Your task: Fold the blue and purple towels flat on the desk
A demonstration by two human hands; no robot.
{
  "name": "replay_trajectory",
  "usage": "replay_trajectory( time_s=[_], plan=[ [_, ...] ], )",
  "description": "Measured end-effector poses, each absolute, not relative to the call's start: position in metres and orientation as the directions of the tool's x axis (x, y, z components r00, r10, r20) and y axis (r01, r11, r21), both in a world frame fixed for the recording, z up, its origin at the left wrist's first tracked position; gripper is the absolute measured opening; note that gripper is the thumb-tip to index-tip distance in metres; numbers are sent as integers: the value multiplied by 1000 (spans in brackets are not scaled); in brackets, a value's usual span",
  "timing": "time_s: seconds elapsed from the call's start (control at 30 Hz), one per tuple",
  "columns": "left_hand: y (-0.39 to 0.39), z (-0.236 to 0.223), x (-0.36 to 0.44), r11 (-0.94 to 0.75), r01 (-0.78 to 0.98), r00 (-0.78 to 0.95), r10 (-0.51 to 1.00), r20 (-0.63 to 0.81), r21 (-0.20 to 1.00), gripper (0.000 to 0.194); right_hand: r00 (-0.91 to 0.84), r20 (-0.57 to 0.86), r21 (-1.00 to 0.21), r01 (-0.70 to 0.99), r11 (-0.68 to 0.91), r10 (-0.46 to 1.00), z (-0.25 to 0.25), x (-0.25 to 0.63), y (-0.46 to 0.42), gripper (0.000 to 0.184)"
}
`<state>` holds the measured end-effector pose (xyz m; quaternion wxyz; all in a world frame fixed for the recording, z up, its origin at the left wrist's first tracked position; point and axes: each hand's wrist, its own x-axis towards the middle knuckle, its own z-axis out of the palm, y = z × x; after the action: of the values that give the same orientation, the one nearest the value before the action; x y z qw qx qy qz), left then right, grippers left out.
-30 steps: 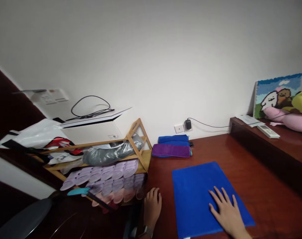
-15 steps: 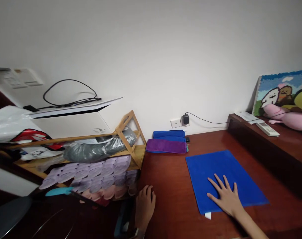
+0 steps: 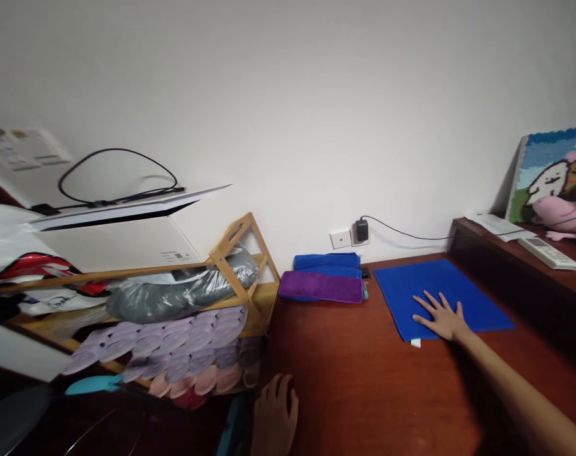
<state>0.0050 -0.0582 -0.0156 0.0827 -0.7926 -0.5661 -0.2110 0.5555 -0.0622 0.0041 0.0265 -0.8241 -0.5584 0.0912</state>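
Observation:
My right hand lies flat with spread fingers on a blue cloth. The cloth is laid out smooth on the reddish-brown wooden table, and a small white tag sticks out from its near edge. At the table's left edge rests my left hand, fingers loosely bent, holding nothing that I can see. Against the wall, a folded purple cloth lies in front of folded blue cloths.
A wooden rack on the left carries a white box, a plastic-wrapped grey bundle and lilac trays. On the raised ledge at right are a remote control and a pink plush toy. A black charger is plugged into the wall.
My right hand and the blue cloth under it have slid away from me across the table, toward the wall. My left hand stays at the table's edge, and the view has shifted slightly.

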Motion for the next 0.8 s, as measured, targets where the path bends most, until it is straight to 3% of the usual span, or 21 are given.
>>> replay_trajectory(
  time_s=[0.4, 0.47, 0.57, 0.67, 0.73, 0.8],
  plan=[
    [-65, -16, 9, -307, 941, 237, 896, 375, 139, 36, 395, -169, -105, 904, -415, 903, -4, 594, -9, 78],
    [-67, -13, 10, -315, 938, 244, 897, 368, 146, 36, 400, -83, -94, 909, -407, 913, 5, 578, -7, 72],
    [-69, -8, 11, -321, 932, 247, 902, 355, 168, 36, 214, 169, -101, 975, -199, 962, 23, 519, 0, 57],
    [-71, -4, 11, -323, 927, 245, 905, 347, 189, 35, -137, 236, -66, 985, 157, 962, 35, 436, 17, 46],
    [-73, -1, 12, -322, 925, 241, 908, 343, 202, 36, -198, 245, -19, 978, 209, 949, 39, 389, 33, 46],
    [-76, 2, 12, -310, 926, 231, 915, 330, 214, 36, -128, 244, -22, 990, 138, 961, 40, 361, 48, 53]
  ],
)
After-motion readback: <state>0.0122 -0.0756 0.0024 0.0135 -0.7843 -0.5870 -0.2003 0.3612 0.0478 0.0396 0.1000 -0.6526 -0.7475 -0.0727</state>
